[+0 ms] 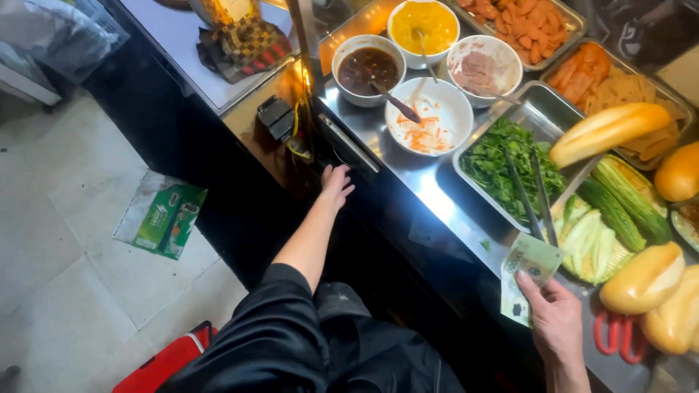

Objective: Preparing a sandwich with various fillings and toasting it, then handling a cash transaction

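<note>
2 hands work the steel counter (429, 182): right hand (557, 320) pinches banknotes (526, 276) (front edge), left hand (335, 185), fingers loosely spread, touches the drawer (348, 143).

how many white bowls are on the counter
4, clustered at the counter's far end: dark sauce bowl, yellow sauce bowl, pinkish paste bowl, and the nearest, nearly empty bowl with carrot shreds. More may sit beyond the frame.

Cut off and covered

The golden bread rolls (673, 309) run off the right edge; red-handled scissors (617, 336) lie partly beneath them.
</note>
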